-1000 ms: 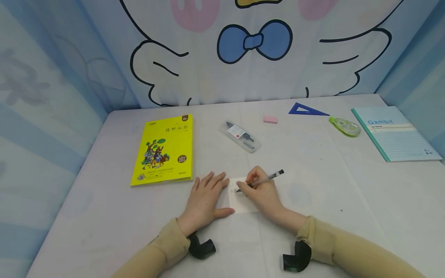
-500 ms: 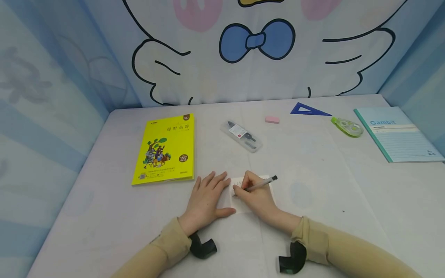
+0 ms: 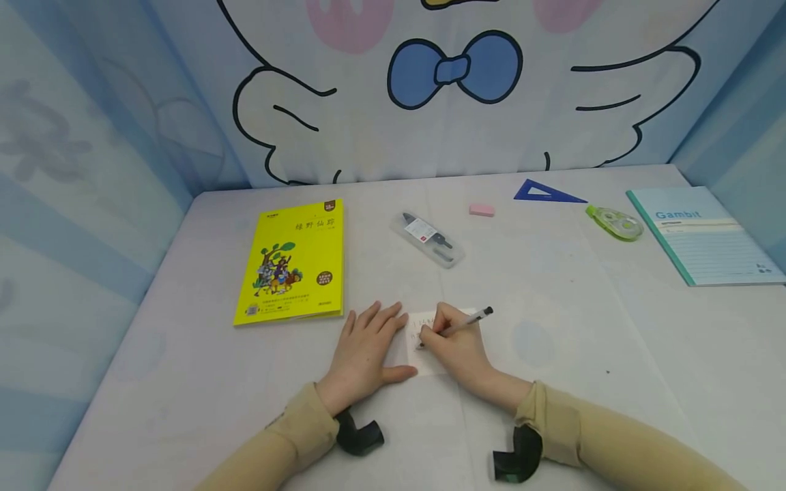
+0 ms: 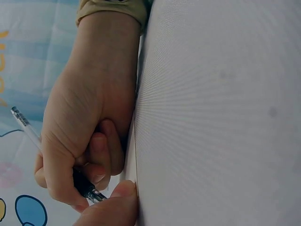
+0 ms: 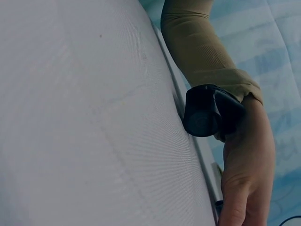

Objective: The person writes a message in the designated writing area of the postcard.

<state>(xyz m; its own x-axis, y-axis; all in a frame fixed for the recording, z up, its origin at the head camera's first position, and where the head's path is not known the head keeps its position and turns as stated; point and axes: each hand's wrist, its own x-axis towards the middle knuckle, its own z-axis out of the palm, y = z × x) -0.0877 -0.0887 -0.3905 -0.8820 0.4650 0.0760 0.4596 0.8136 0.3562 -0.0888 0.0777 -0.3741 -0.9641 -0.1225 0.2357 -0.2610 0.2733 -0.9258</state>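
My right hand (image 3: pixel 457 344) pinches a clear-barrelled pen with a black cap end (image 3: pixel 475 317), its tip down on a small white sheet of paper (image 3: pixel 432 367). Short rows of dark handwriting run along the paper's upper left; the hand hides much of its right side. My left hand (image 3: pixel 368 354) lies flat with fingers spread, fingertips and thumb at the paper's left edge. In the left wrist view the pen (image 4: pixel 82 182) shows between the curled fingers of the right hand (image 4: pixel 84 113), beside the left thumb (image 4: pixel 113 207).
A yellow book (image 3: pixel 291 262) lies to the left. Further back are a clear case with a compass (image 3: pixel 428 239), a pink eraser (image 3: pixel 482 210) and a blue set square (image 3: pixel 546 192). A green correction tape (image 3: pixel 615 224) and a pale blue notebook (image 3: pixel 706 235) lie at the right.
The right hand and pen first shifted left and down to a lower line, then slightly right along it. More handwriting shows on the paper. The left hand has stayed in place.
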